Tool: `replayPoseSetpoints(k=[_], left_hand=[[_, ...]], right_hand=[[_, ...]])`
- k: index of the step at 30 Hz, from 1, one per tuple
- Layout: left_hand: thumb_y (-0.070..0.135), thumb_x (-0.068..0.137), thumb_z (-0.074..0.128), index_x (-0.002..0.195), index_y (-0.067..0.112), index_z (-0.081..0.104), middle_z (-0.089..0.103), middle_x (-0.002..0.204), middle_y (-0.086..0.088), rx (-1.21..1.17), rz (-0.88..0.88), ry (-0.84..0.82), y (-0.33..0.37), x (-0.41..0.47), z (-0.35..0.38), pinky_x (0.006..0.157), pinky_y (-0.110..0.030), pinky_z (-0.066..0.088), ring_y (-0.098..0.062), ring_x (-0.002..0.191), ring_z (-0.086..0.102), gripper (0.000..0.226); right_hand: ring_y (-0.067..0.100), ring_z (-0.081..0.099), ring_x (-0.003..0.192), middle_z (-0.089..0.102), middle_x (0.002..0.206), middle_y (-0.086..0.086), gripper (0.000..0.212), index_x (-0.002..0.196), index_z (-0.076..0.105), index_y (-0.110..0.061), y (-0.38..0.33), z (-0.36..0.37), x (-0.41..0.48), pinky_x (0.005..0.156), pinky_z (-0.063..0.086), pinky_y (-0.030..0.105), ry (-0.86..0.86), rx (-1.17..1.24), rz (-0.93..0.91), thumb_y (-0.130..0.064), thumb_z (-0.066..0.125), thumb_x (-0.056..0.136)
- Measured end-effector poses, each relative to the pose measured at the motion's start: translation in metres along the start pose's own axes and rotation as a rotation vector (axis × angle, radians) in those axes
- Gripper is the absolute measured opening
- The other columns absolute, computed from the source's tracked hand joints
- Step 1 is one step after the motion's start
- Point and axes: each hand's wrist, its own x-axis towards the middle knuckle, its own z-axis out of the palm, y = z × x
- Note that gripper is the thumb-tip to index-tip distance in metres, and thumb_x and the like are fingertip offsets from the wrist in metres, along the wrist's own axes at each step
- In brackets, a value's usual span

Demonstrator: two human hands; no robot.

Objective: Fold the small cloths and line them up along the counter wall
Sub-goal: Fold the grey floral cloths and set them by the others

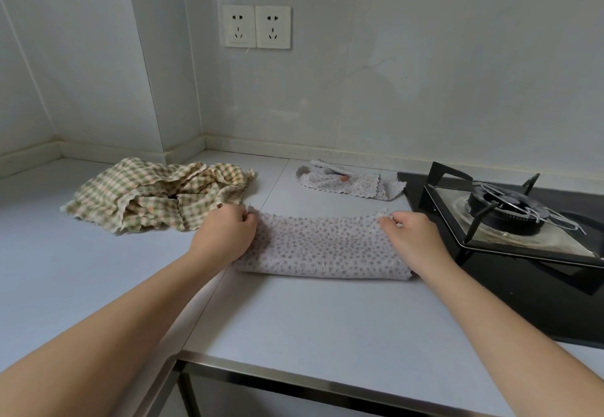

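A grey dotted cloth (pixel 322 246) lies folded in half on the counter in front of me. My left hand (pixel 225 233) pinches its far left corner. My right hand (pixel 413 237) pinches its far right corner. Behind it, near the wall, a second grey dotted cloth (pixel 349 181) lies loosely bunched, with a small orange spot on it. At the left, a heap of green-and-peach checked cloths (pixel 157 196) lies crumpled.
A black gas hob (pixel 510 220) with a burner and pan support stands at the right, close to my right hand. The pale counter (pixel 294 318) ends in a metal front edge. Two wall sockets (pixel 256 26) sit above the back wall.
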Motion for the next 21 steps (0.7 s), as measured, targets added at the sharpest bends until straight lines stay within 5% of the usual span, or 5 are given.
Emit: replayPoseSetpoints(k=[7,21], left_hand=[[0.025,0.093,0.044,0.058,0.012,0.032,0.040,0.053,-0.004,0.256,0.099,0.064,0.002,-0.009,0.002,0.045,-0.025,0.022,-0.018,0.048,0.034,0.039],[0.016,0.098,0.035,0.083,0.011,0.041,0.035,0.056,-0.001,0.535,0.215,0.126,0.000,0.001,0.021,0.042,-0.027,0.017,-0.025,0.055,0.043,0.017]], right_hand=[[0.030,0.044,0.059,0.040,0.053,0.002,0.043,0.059,0.031,-0.012,-0.001,0.002,-0.004,0.050,0.026,0.030,0.013,-0.298,-0.050,-0.030,0.051,0.092],[0.031,0.048,0.067,0.053,0.072,0.006,0.030,0.067,0.041,-0.016,-0.001,0.010,-0.002,0.056,0.029,0.031,0.094,-0.588,-0.082,-0.024,0.043,0.095]])
